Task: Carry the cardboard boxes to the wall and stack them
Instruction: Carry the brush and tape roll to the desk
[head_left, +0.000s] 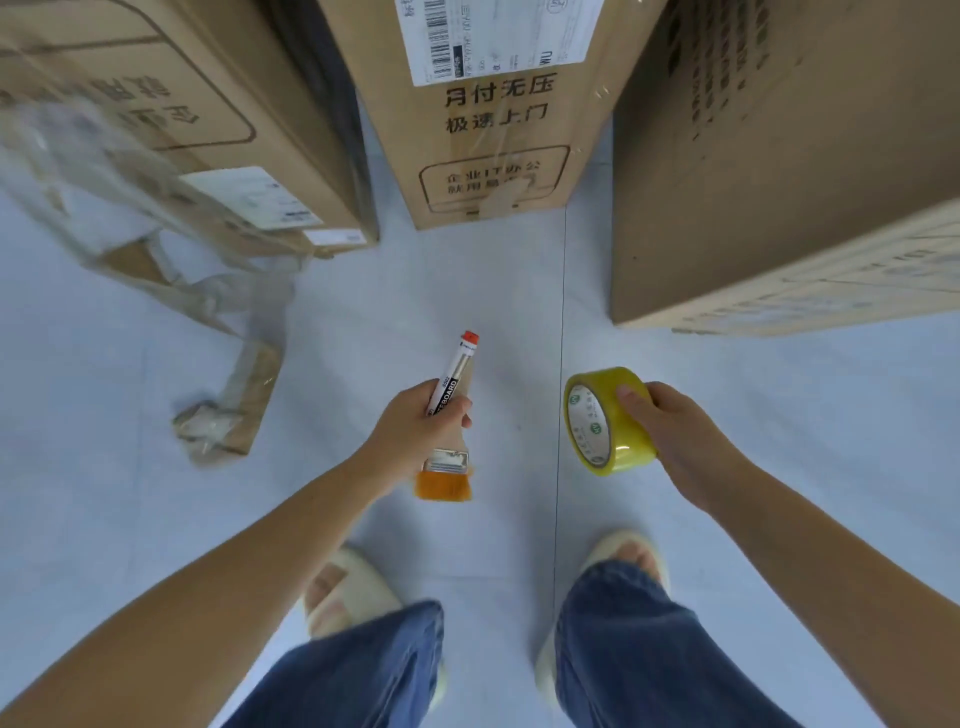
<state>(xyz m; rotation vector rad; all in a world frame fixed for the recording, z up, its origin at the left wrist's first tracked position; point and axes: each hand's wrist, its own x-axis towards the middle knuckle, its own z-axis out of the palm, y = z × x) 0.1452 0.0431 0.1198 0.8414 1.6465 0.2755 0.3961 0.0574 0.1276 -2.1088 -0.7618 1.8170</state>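
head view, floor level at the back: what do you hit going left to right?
Torn packaging scraps → left cardboard box → middle cardboard box with the shipping label → right cardboard box. All stand on the pale floor.

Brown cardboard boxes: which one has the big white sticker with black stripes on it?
The middle brown cardboard box, standing straight ahead. Its white barcode label sits above bold black printing. The left box has only smaller labels; the right box shows none.
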